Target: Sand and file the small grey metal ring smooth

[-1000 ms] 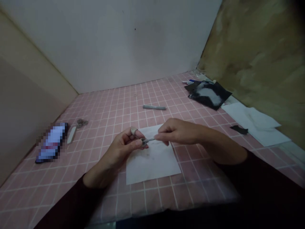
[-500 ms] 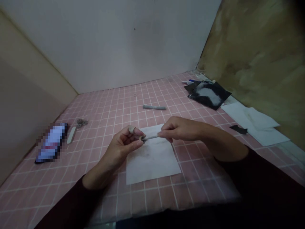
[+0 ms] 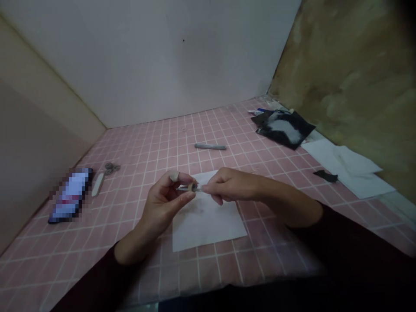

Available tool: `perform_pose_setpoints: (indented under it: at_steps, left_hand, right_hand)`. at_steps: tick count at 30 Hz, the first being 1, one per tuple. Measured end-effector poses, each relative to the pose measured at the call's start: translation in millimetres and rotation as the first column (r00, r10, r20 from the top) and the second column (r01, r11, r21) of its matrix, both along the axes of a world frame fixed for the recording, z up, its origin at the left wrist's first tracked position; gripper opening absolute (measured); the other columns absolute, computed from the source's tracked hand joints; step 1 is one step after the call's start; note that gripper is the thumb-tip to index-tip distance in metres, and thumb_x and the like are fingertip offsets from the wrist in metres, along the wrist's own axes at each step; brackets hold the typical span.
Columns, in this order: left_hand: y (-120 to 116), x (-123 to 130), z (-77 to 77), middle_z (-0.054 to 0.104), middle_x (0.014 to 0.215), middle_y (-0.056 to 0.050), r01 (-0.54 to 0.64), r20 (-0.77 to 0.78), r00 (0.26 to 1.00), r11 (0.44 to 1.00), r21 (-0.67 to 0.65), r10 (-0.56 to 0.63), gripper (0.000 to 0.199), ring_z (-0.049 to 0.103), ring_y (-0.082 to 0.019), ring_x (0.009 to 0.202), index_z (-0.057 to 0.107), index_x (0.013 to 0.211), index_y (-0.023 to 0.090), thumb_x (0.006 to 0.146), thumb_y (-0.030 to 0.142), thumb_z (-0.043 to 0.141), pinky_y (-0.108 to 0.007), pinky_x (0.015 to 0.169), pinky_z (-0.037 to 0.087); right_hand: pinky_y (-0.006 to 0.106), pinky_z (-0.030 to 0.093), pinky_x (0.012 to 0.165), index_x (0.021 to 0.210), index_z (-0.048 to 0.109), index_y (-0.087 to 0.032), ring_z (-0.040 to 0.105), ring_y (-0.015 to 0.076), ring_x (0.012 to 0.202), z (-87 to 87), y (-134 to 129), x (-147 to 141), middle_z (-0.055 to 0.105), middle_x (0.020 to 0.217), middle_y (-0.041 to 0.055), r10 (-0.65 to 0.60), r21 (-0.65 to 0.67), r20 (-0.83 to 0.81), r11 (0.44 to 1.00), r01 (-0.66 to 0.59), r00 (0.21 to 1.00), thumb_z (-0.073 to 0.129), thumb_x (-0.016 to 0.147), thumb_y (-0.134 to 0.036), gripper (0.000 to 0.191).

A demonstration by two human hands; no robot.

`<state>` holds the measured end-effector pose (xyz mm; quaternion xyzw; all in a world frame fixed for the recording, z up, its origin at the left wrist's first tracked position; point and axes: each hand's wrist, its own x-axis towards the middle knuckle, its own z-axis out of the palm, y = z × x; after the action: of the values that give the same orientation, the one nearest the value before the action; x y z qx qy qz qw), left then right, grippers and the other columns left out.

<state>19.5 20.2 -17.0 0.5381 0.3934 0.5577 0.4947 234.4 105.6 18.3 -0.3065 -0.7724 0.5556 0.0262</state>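
My left hand (image 3: pixel 165 199) pinches a small brownish ring-shaped piece (image 3: pixel 191 187) between thumb and index finger. A pale wrap covers part of that index finger. Through the ring's opening runs a thin grey stick (image 3: pixel 182 189), perhaps a file; its exact kind is too small to make out. My right hand (image 3: pixel 225 185) grips the stick's right end close beside the ring, fingers curled. Both hands are above a white sheet of paper (image 3: pixel 211 227) with grey dust smudges on it.
A grey rod (image 3: pixel 210 147) lies beyond the paper. To the left are a blurred phone (image 3: pixel 70 195), a white strip (image 3: pixel 98 184) and several small grey rings (image 3: pixel 111 167). Dark sheets with white powder (image 3: pixel 286 129), white papers (image 3: pixel 351 169) and a dark scrap (image 3: pixel 325 176) lie right.
My right hand has moved left toward the ring, pushing the thin stick farther through it, so its tip now shows on the left side. The left hand has barely shifted.
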Motion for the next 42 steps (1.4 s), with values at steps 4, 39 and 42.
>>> perform_pose_setpoints:
  at_steps: [4,39,42]
  left_hand:
    - [1,-2,-2.9,0.067,0.094,-0.002,0.007,-0.017,1.000,0.998,-0.055,-0.008,0.021,0.065,-0.012,0.088,0.067,0.097,0.019,0.079,0.012,0.076,-0.021,0.078,0.054]
    - [1,2,-0.4,0.072,0.083,0.000,0.143,0.181,0.981,0.906,-0.399,-0.075,0.024,0.072,-0.011,0.073,0.069,0.088,0.016,0.070,0.017,0.084,-0.021,0.072,0.058]
    - [2,2,-0.3,0.071,0.084,0.001,0.109,0.147,0.987,0.929,-0.354,-0.060,0.024,0.071,-0.010,0.073,0.068,0.088,0.016,0.070,0.015,0.083,-0.021,0.074,0.058]
  right_hand:
    - [0.026,0.027,0.053,0.056,0.055,-0.014,0.035,0.0070,0.049,1.4,2,3,0.036,0.049,-0.0055,0.012,0.195,0.015,0.981,-0.014,1.000,0.052,0.092,-0.038,0.043]
    - [0.027,0.028,0.058,0.057,0.057,-0.014,0.039,0.0083,0.052,3.5,3,7,0.040,0.049,-0.0043,0.072,0.295,0.059,0.952,-0.086,0.996,0.051,0.091,-0.030,0.038]
    - [0.028,0.026,0.056,0.057,0.057,-0.014,0.036,0.0082,0.051,4.0,3,7,0.038,0.049,-0.0047,0.054,0.268,0.050,0.961,-0.066,0.997,0.052,0.091,-0.034,0.039]
